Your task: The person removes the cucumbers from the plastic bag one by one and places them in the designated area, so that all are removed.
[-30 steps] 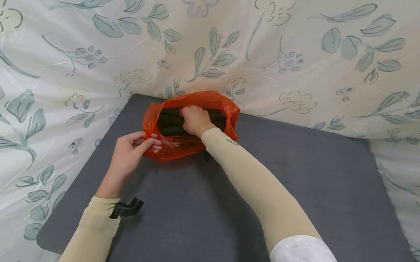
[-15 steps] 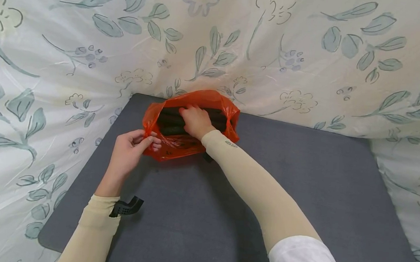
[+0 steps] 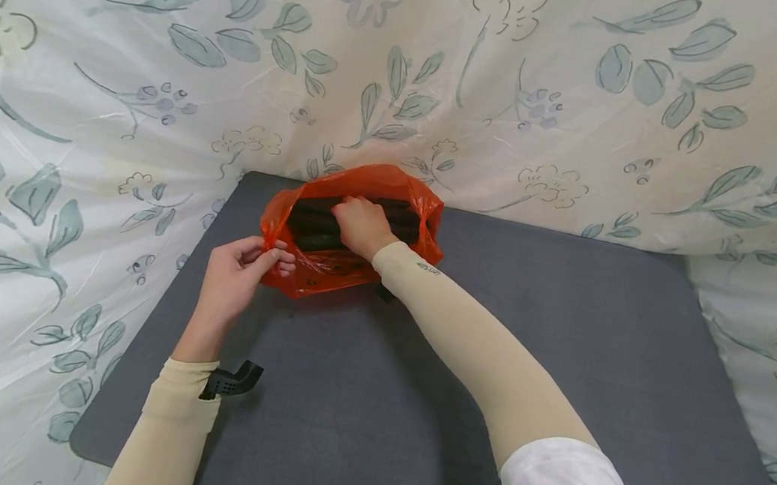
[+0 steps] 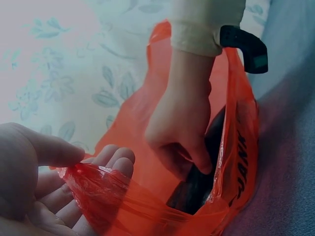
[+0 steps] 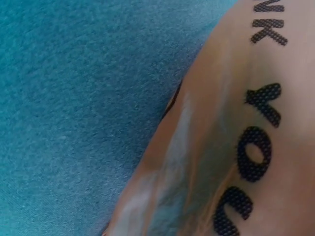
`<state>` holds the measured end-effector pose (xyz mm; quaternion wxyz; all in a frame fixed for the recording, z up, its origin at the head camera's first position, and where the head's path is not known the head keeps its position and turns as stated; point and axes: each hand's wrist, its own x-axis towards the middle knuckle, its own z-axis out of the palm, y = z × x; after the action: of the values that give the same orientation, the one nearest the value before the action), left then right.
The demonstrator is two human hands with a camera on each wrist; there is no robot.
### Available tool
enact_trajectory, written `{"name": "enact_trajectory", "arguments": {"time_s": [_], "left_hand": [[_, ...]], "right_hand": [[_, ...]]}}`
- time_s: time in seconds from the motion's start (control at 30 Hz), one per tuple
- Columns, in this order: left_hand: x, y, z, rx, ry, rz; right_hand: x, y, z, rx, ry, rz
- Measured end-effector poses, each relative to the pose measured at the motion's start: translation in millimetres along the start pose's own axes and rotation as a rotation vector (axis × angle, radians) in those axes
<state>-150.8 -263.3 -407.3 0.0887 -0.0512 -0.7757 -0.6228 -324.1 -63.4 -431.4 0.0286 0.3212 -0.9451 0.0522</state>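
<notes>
A red plastic bag (image 3: 332, 278) stands with its mouth spread near the table's far edge, several long dark cucumber-like things (image 3: 314, 239) lying side by side in it. At its left corner my left hand (image 3: 234, 273) pinches the rim between thumb and fingers; the left wrist view shows the bunched film under the thumb (image 4: 59, 150). My right hand (image 3: 362, 226) reaches down inside, fingers curled at one dark glossy cucumber-like thing (image 4: 199, 189), its fingertips partly hidden. Only the bag's side (image 5: 197, 162) with black lettering fills the right wrist view's right half, hiding that hand.
The dark grey table (image 3: 559, 322) extends to the right of the bag and toward me. A flower-patterned sheet (image 3: 494, 92) hangs behind the table and along both sides. A black strap (image 3: 233, 382) sits on my left wrist.
My left hand has shifted slightly to the left, drawing the bag's left corner outward with it. The right hand stays in nearly the same place inside the bag.
</notes>
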Motion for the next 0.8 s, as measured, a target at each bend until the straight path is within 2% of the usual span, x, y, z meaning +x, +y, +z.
{"name": "enact_trajectory", "arguments": {"time_s": [0.33, 0.8], "left_hand": [[0.4, 5.3, -1.0, 0.006, 0.007, -0.011], [1.5, 6.1, 0.9, 0.008, 0.003, -0.009]], "right_hand": [[-2.8, 0.5, 1.3, -0.055, -0.014, -0.031], [-6.8, 2.9, -2.1, -0.029, -0.014, -0.047]]}}
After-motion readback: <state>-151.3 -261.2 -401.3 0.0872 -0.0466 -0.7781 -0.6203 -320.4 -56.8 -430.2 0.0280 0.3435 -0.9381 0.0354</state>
